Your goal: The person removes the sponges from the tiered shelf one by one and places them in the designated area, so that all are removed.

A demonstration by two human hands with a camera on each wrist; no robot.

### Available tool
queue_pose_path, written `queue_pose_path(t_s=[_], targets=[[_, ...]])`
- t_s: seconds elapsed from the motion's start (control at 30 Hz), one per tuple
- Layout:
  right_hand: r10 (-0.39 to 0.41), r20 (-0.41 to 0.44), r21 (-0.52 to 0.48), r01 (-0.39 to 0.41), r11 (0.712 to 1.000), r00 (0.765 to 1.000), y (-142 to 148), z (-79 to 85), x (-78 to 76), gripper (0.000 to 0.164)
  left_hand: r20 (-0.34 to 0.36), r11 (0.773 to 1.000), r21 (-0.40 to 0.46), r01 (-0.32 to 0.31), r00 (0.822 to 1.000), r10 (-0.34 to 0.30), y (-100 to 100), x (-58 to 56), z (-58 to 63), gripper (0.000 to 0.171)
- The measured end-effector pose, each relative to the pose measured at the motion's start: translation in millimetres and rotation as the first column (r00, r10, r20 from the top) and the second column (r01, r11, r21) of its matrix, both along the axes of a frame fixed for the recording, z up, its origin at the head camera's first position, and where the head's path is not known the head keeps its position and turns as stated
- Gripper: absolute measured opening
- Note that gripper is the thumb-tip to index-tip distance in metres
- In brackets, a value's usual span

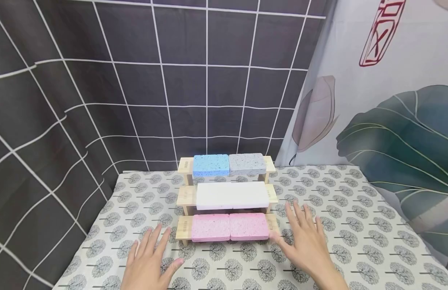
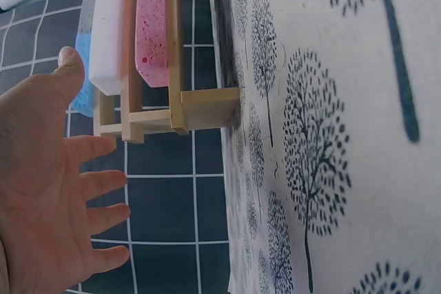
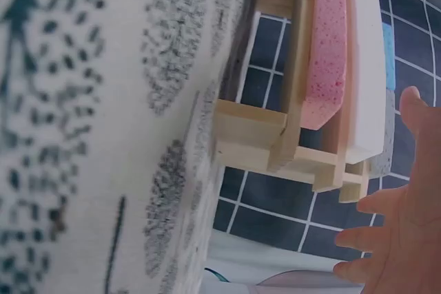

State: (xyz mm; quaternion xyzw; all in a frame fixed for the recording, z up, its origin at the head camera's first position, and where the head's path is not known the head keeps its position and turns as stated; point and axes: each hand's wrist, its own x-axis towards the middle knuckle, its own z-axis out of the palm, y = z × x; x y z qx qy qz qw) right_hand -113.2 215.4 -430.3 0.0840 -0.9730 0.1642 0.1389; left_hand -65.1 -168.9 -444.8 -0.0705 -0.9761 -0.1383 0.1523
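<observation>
My left hand (image 1: 148, 257) is held with fingers spread in front of the left end of a stepped wooden rack (image 1: 184, 227), holding nothing. My right hand (image 1: 307, 239) is spread the same way by the rack's right end, its thumb overlapping the bottom step in the head view. Two pink sponges (image 1: 211, 228) lie side by side on the lowest step. White sponges (image 1: 231, 195) fill the middle step. A blue sponge (image 1: 211, 164) and a grey sponge (image 1: 247, 163) sit together on the top step. Both wrist views show the rack past the thumbs.
The rack stands on a table covered by a tree-print cloth (image 1: 233, 270). Behind it hangs a dark curtain with a white grid (image 1: 184, 84), which also runs along the left side. A pale curtain with leaf pictures (image 1: 354, 84) hangs at the right.
</observation>
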Motion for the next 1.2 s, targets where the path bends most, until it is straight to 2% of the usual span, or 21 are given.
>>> queue_pose_path(t_s=[0.4, 0.7, 0.87, 1.03, 1.2], targets=[[0.009, 0.004, -0.009, -0.009, 1.000, 1.000, 2, -4.9, -0.5, 0.093, 0.000, 0.999, 0.024, 0.021, 1.000, -0.021, -1, -2.7, 1.6, 0.078], [0.043, -0.087, -0.089, -0.051, 0.995, 0.995, 5, 6.8, -11.6, 0.087, -0.022, 0.981, 0.180, 0.069, 0.998, -0.066, 1, -7.7, 3.6, 0.055], [0.038, -0.077, -0.131, -0.047, 0.990, 0.996, 10, 18.1, -21.5, 0.088, -0.004, 0.968, 0.247, 0.043, 0.999, -0.043, 0, -11.1, 4.8, 0.055], [0.031, -0.037, -0.144, -0.036, 0.989, 0.999, 15, 30.5, -31.3, 0.090, 0.021, 0.963, 0.268, 0.003, 1.000, -0.009, -1, -13.4, 7.3, 0.057], [0.046, -0.033, -0.160, -0.051, 0.986, 0.998, 16, 37.6, -38.2, 0.090, 0.066, 0.956, 0.293, -0.027, 0.998, 0.008, 0, -14.1, 10.2, 0.058]])
